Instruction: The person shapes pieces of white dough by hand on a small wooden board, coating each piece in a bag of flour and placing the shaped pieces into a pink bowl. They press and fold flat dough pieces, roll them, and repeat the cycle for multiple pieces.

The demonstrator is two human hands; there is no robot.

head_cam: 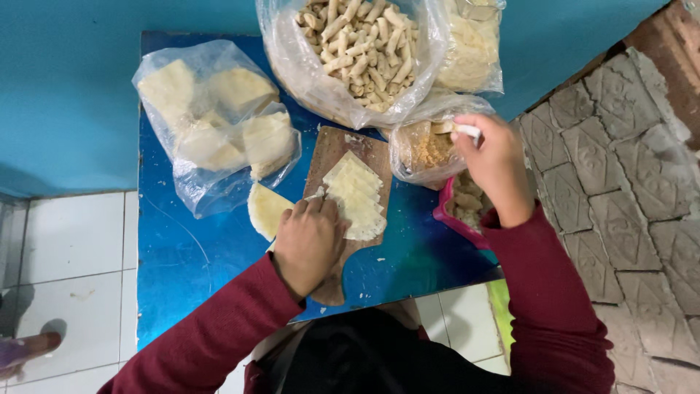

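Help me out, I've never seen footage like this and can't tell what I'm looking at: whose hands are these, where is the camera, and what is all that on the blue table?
The one picture comes from a camera on a person's head, looking down at their own hands. The left hand presses on a stack of thin pale wrappers on a wooden board. The right hand holds a small white utensil over a bag of brownish filling. On the blue table also lie a bag of folded wrappers and a big bag of finished rolls.
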